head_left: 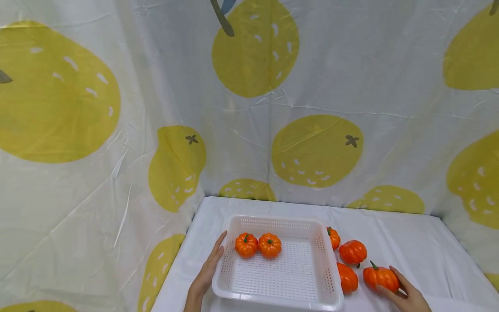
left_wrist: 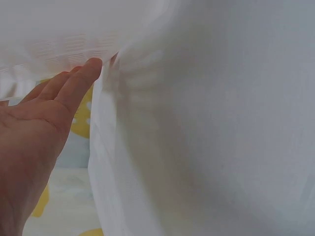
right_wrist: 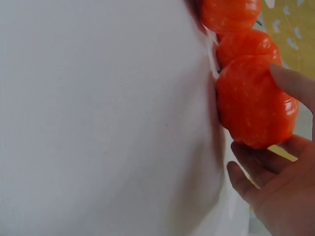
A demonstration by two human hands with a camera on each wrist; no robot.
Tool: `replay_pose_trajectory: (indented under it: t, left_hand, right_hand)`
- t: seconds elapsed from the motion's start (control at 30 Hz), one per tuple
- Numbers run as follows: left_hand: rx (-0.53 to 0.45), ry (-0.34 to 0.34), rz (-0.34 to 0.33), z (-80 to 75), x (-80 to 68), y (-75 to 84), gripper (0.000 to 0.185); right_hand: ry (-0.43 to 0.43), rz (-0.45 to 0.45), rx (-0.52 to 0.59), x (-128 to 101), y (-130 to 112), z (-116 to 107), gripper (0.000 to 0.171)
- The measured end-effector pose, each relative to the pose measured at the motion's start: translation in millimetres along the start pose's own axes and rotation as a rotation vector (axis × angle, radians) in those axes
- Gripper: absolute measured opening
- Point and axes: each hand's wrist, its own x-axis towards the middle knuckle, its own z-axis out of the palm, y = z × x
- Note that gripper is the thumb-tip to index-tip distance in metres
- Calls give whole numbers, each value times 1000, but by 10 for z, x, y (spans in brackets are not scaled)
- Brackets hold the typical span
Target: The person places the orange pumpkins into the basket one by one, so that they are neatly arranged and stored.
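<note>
A white plastic basket (head_left: 288, 271) with a perforated floor and sides stands on the table. Two small orange pumpkins, one left (head_left: 246, 245) and one right (head_left: 270, 245), sit side by side near its back left corner. My left hand (head_left: 206, 273) rests against the basket's left side with its fingers extended; the left wrist view shows the fingertips at the perforated wall. To the right of the basket, my right hand (head_left: 405, 292) grips an orange pumpkin (head_left: 380, 278) with a green stem. In the right wrist view its thumb (right_wrist: 293, 83) lies on one side and fingers on the other.
Between basket and right hand lie more pumpkins: a front one (head_left: 347, 278), a middle one (head_left: 352, 252) and a back one (head_left: 334, 238), partly hidden by the basket wall. White cloth covers the table (head_left: 413, 242). A fruit-printed curtain (head_left: 241, 147) hangs behind and at the sides.
</note>
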Motion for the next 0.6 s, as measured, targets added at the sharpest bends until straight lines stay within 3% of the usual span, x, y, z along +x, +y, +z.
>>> replay_pose_trajectory:
  t: [0.37,0.6]
  left_hand:
    - [0,0,6,4,-3,5,56]
    - [-8,-8,11,4,-4,-17,55]
  right_hand:
    - [56,-3,20,305,350,83,142]
    - [34,30,21,165,329,28,143]
